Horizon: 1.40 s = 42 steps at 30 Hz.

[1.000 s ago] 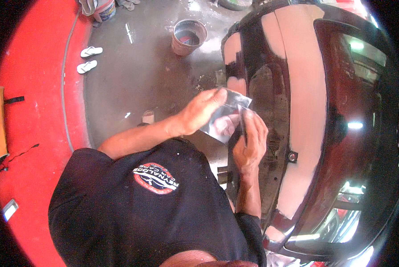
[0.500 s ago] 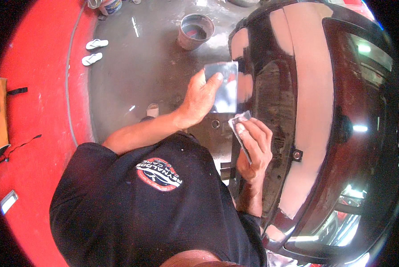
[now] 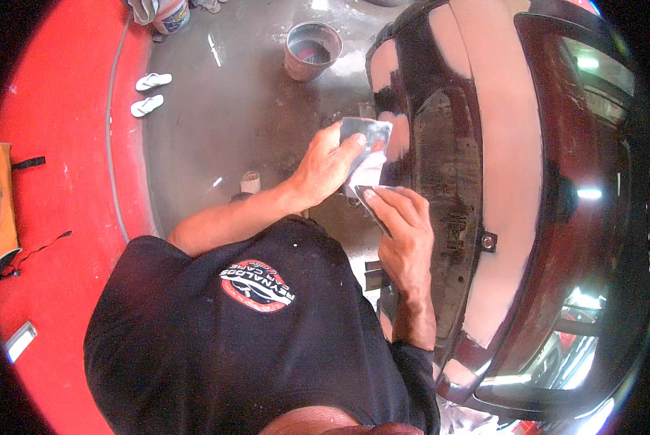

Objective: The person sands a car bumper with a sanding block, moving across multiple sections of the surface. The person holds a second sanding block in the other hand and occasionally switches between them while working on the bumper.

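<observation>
My left hand (image 3: 323, 168) is closed on a flat, shiny grey plate (image 3: 365, 132), thumb laid across its top face. A reddish spot and a bright whitish patch show on that face; whether the patch is glare or a coating is unclear. Just below, my right hand (image 3: 406, 230) grips a thin flat dark piece (image 3: 373, 212) between thumb and fingers. Its upper edge meets or overlaps the plate's lower edge in view; contact cannot be made out. Both hands are in front of a dark car (image 3: 448, 167), whose rear carries a long pinkish-beige coated band (image 3: 510, 181).
A bucket (image 3: 312, 51) with dark contents stands on the wet grey floor (image 3: 216, 138). White flip-flops (image 3: 148, 106) lie by the red floor area (image 3: 64, 174). An orange-and-black bag (image 3: 0, 217) is at far left, and a white-and-blue tub (image 3: 171, 16) at the top.
The plate has tilted and dropped slightly. My right hand has moved left and turned, bringing the thin piece to the plate's lower edge. My view has shifted slightly.
</observation>
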Tool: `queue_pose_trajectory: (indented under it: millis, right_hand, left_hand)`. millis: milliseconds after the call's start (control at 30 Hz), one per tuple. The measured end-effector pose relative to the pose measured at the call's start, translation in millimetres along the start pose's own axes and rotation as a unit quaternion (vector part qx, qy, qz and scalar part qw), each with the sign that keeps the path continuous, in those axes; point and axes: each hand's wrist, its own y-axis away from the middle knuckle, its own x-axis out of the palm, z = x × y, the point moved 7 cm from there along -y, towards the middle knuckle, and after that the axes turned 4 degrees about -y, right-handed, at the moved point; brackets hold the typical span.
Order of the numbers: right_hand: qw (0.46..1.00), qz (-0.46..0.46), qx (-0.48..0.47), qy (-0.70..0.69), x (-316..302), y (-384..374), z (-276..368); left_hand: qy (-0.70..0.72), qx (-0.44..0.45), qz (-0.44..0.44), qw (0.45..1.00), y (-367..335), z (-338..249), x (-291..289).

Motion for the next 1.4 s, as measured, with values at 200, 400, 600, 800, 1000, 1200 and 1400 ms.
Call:
queue_pose_trajectory:
  millis: [200, 400, 600, 800, 1000, 1200, 1400]
  right_hand:
    - [0.981, -0.162, -0.051, 0.096, -3, 29, -18]
    - [0.989, -0.146, 0.031, -0.005, 5, 13, -26]
    - [0.999, -0.038, -0.030, -0.013, 18, 0, -9]
    - [0.998, 0.008, -0.025, -0.060, 1, 16, -5]
    - [0.981, -0.163, -0.079, -0.064, -10, 23, 6]
    - [0.981, -0.191, 0.038, 0.022, 21, 30, -37]
    - [0.998, -0.038, 0.038, 0.020, -7, 19, -10]
  left_hand:
    - [0.229, -0.169, 0.112, 0.952, 12, 9, 13]
    - [-0.087, 0.034, 0.142, 0.986, 12, -18, 29]
    - [-0.151, 0.010, 0.011, 0.988, 7, -4, 22]
    - [-0.023, 0.061, -0.063, 0.996, -8, -15, -1]
    - [0.132, -0.094, -0.047, 0.986, -4, 9, 8]
    - [0.224, -0.129, 0.008, 0.966, 8, 11, 5]
    - [-0.046, 0.017, 0.012, 0.999, -2, -7, 16]
